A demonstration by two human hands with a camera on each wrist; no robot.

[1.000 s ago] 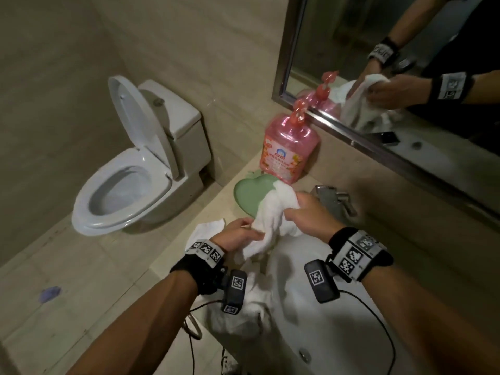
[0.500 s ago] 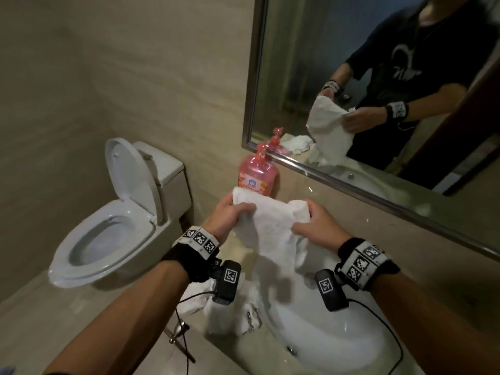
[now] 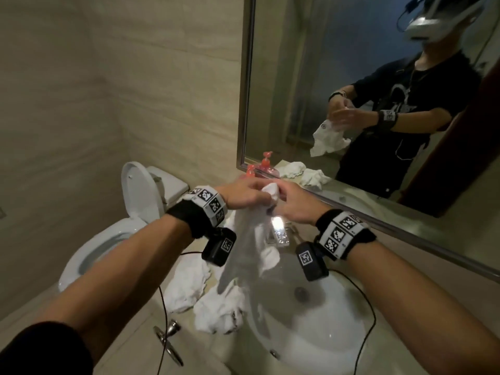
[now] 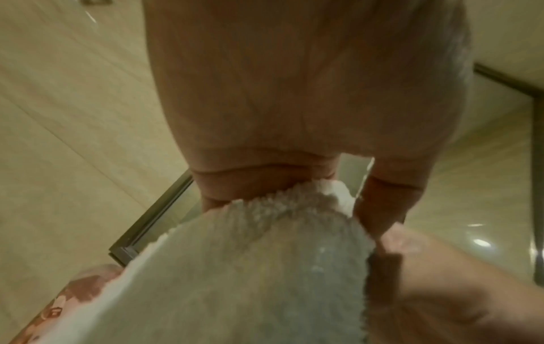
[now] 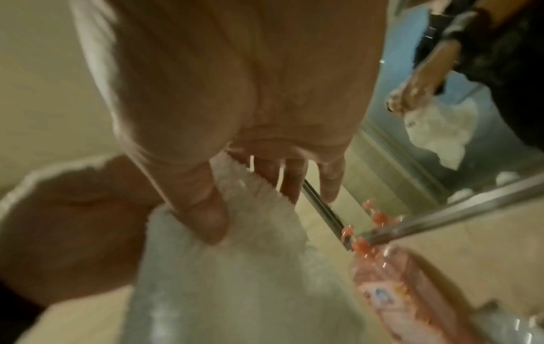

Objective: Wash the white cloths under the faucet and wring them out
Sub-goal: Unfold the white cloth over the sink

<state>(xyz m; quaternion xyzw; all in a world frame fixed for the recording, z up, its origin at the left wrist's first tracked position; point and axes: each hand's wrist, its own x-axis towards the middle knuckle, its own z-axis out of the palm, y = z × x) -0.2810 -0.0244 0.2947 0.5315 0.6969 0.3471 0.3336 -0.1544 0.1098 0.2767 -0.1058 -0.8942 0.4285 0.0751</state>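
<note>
Beige-tiled bathroom, pale stone counter (image 3: 140,345) with a white basin (image 3: 311,328) sunk at its right end. Above that basin, one white cloth (image 3: 249,247) held up by its top edge, hanging long and limp straight down, lower end trailing toward the basin's left rim. Left hand (image 3: 243,196) pinching the bunched top from the left, fingers curled into the terry; right hand (image 3: 292,204) meeting it from the right, thumb (image 5: 206,216) pressed on the fabric, other fingers (image 5: 294,183) spread looser behind — grip lighter on that side, judging from the wrist view. Both hands touching at the same gathered corner, so the cloth's long axis falls vertically below the grip, neither hand yet lower down on it.

Faucet (image 3: 280,230) just behind the hanging cloth, at the basin's back edge; water running or not — cannot tell. Probably gathering the cloth before wetting or twisting; for a wring, one hand would need to slide down the length.

Farther out: two more crumpled cloths (image 3: 205,296) on the counter at the basin's left rim, pink soap bottle (image 5: 397,286) by the back wall under the mirror (image 3: 351,77), toilet (image 3: 116,234) beyond the counter's left end.
</note>
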